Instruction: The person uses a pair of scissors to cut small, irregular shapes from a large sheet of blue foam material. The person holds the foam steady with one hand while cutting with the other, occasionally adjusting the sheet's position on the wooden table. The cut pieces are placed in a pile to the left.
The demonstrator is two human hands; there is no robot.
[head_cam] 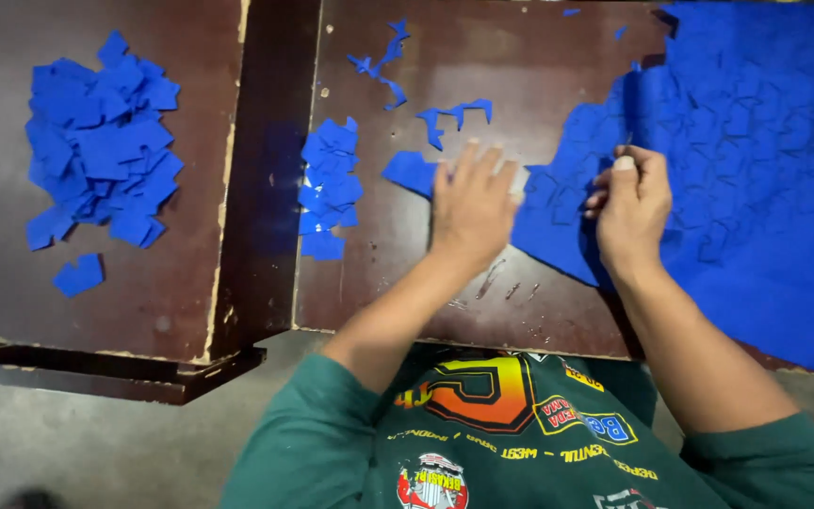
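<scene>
The left hand (471, 203) is pressing flat, fingers spread, on the blue sheet (756, 179) at three o'clock on the surface (407, 273); the right hand (631, 205) is pinching its cut edge, fingers curled.

Both hands, left hand (471, 203) and right hand (631, 203), press the blue sheet (756, 188).

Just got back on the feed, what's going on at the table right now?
A person is working a large blue die-cut sheet on a dark brown table. The left hand lies flat by the sheet's torn edge, touching a loose blue piece. The right hand pinches the sheet. Blue pieces sit in a small stack and a bigger pile on the left; thin scraps lie above.
</scene>
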